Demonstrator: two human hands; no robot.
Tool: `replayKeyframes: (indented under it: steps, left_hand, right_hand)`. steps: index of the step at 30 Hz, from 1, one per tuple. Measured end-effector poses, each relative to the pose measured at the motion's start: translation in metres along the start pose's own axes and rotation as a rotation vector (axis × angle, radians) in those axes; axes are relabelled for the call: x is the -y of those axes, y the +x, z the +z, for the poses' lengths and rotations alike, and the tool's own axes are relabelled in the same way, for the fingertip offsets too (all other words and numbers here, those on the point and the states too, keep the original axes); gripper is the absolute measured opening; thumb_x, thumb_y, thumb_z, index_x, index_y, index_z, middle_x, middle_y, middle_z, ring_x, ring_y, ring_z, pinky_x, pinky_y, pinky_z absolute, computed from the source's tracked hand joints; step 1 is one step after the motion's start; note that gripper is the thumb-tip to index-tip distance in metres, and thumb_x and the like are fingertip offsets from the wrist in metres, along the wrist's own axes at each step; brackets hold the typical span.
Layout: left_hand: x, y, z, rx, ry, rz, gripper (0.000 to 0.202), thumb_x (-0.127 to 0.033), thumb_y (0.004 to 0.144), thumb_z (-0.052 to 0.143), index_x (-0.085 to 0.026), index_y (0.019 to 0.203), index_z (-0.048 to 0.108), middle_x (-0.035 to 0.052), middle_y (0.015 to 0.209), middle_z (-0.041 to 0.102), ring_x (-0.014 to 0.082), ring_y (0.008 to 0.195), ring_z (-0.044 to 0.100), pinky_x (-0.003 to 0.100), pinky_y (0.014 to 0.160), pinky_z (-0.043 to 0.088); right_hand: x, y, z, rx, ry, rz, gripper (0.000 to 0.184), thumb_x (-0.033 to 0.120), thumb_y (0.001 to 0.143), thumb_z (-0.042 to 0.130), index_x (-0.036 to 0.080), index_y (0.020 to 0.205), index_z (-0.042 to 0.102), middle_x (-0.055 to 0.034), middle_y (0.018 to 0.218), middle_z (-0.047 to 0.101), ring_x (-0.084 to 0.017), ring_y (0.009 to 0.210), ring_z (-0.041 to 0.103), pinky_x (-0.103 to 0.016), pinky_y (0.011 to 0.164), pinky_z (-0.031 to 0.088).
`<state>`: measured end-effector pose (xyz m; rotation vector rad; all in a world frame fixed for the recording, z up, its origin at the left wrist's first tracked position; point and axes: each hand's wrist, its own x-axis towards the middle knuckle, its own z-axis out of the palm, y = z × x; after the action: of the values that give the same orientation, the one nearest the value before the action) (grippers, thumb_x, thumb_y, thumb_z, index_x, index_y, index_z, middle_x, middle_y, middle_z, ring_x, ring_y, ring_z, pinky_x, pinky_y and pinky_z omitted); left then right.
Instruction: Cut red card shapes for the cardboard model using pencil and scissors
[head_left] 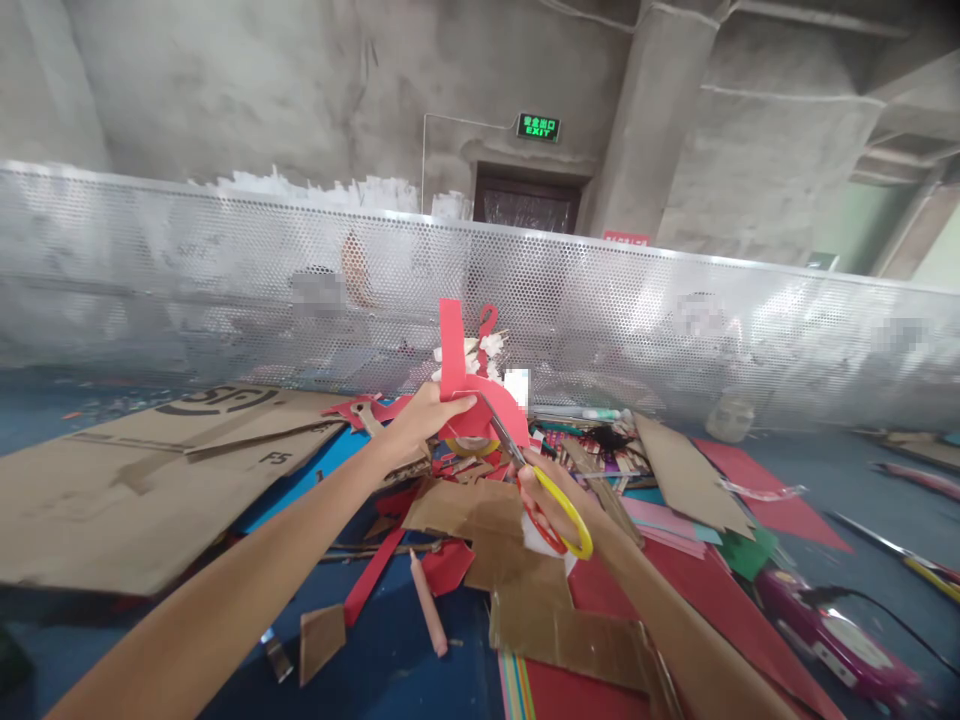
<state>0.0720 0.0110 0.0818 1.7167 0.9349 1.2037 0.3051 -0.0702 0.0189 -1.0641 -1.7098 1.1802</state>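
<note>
My left hand [426, 418] pinches a piece of red paper [453, 345], its thumb lying across the front. One straight strip of the paper stands upright, and a curved part bends down to the right. In my right hand [546, 500] is a pair of scissors [564, 508] with one yellow and one red handle loop. The scissor blades point up and left, and they meet the red paper just right of my left thumb. Behind the paper stand white flowers [491, 345] and a red curl [488, 318], partly hidden.
Cardboard scraps [465, 512] and red paper sheets [701, 610] cover the blue table. At left lies a large cardboard sheet [142, 480]; at right, a magenta device [840, 635] with a black cable, another scissors [900, 555] and a glass jar [730, 418]. A perforated metal panel [225, 290] borders the back.
</note>
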Motion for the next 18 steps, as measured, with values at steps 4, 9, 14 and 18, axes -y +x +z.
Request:
replayKeyframes:
  steps: [4,9,14,18]
  left_hand:
    - [-0.0011,-0.0016,0.0015,0.002,-0.047,0.011,0.033,-0.043,0.082,0.076,-0.017,0.102,0.073,0.0121,0.107,0.077,0.0267,0.092,0.074,0.037,0.079,0.058]
    - [0.0003,-0.0002,-0.0004,-0.013,-0.009,-0.027,0.032,-0.045,0.081,0.076,-0.015,0.094,0.072,0.0141,0.103,0.077,0.0277,0.090,0.074,0.038,0.076,0.058]
    - [-0.0004,-0.0001,-0.0020,-0.013,0.022,-0.020,0.035,-0.047,0.081,0.075,-0.016,0.097,0.071,0.0134,0.103,0.077,0.0277,0.091,0.074,0.037,0.076,0.058]
    - [-0.0014,-0.0012,-0.0011,-0.008,0.008,0.007,0.036,-0.045,0.082,0.074,-0.016,0.102,0.071,0.0130,0.104,0.077,0.0263,0.092,0.073,0.036,0.078,0.057]
  right_hand:
    - [-0.0009,0.0040,-0.0016,-0.004,-0.025,-0.010,0.036,0.035,0.098,0.063,0.017,0.129,0.059,-0.0106,0.130,0.061,-0.024,0.109,0.064,-0.045,0.091,0.056]
    - [-0.0003,0.0037,-0.0062,0.004,-0.068,-0.039,0.036,0.034,0.098,0.062,0.017,0.129,0.059,-0.0107,0.130,0.061,-0.024,0.109,0.064,-0.045,0.091,0.056]
    - [0.0003,0.0015,-0.0044,0.002,-0.103,-0.093,0.042,0.052,0.093,0.063,0.015,0.113,0.063,-0.0006,0.073,0.062,-0.015,0.058,0.060,-0.026,0.051,0.051]
    - [0.0012,0.0033,-0.0023,-0.005,-0.121,-0.132,0.048,0.064,0.088,0.062,0.019,0.105,0.061,0.0049,0.055,0.048,-0.010,0.041,0.045,-0.021,0.038,0.035]
